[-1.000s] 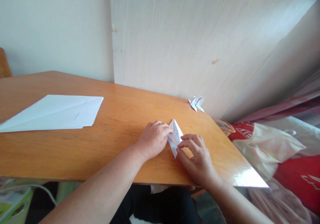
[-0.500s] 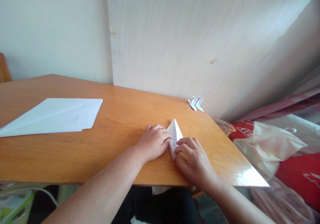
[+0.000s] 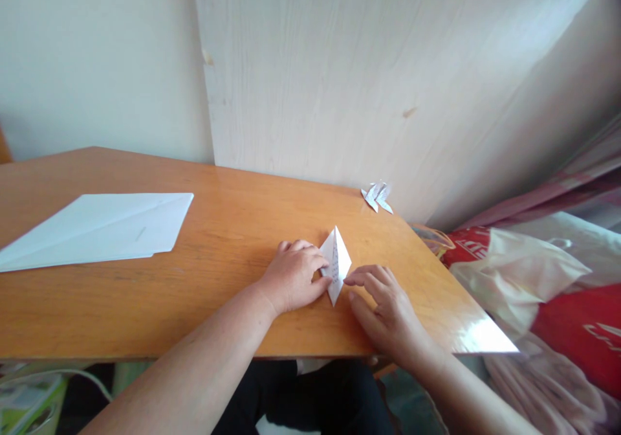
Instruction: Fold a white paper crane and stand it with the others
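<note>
A small white folded paper (image 3: 341, 257), kite-shaped and pointed at both ends, lies on the wooden table in front of me. Handwriting shows in a strip down its middle. My left hand (image 3: 297, 276) grips its left edge, the thumb low and the fingers higher up. Just off its lower right edge is my right hand (image 3: 381, 300), thumb and forefinger apart, with nothing between them. The right forefinger's tip is very near the paper; whether it touches I cannot tell.
A stack of white paper sheets (image 3: 111, 224) lies at the left of the table (image 3: 233, 221). Small folded paper pieces (image 3: 377, 197) stand near the wall at the back right. Past the table's right edge are red and white bags (image 3: 519, 273).
My right hand has drawn slightly away to the right from the folded paper, uncovering its right corner and lower tip. My left hand stays at the left edge. The view has shifted a little.
</note>
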A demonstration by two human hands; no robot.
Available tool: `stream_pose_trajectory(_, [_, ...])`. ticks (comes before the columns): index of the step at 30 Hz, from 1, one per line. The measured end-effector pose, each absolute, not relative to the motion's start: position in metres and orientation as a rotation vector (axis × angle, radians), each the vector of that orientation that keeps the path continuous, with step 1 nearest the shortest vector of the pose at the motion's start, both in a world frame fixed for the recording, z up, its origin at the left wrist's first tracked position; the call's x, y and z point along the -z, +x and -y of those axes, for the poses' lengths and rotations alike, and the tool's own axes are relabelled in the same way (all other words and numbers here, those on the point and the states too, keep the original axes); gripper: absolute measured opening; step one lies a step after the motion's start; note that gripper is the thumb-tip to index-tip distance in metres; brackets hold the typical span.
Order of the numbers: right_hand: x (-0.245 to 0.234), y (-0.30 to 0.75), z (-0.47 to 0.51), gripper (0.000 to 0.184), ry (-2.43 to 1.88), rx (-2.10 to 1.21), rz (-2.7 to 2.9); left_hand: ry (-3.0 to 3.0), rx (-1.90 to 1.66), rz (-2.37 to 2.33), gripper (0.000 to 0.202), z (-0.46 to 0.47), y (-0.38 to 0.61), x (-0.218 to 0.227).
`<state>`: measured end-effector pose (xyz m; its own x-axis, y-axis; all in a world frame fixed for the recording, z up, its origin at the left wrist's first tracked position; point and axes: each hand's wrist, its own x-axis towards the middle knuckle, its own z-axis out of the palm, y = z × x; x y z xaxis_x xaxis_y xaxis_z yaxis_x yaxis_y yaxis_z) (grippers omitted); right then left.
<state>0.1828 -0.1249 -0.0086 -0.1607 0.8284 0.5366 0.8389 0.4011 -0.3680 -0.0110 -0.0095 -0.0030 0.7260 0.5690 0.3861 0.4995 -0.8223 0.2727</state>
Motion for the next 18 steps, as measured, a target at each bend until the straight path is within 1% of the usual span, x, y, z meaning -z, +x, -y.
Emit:
stream_pose_trajectory(8, [0.0122,0.1839,0.1251,0.029,-1.447,-0.003,2.023,2.78,-0.617,-0.871,0.032,0.0123,-0.0122,-0.0026])
stream_pose_trajectory(18, [0.0053,0.1768,0.1264,0.024,-1.515,-0.036,2.04,2.801,-0.613,-0.876,0.034,0.0131,-0.013,0.0007])
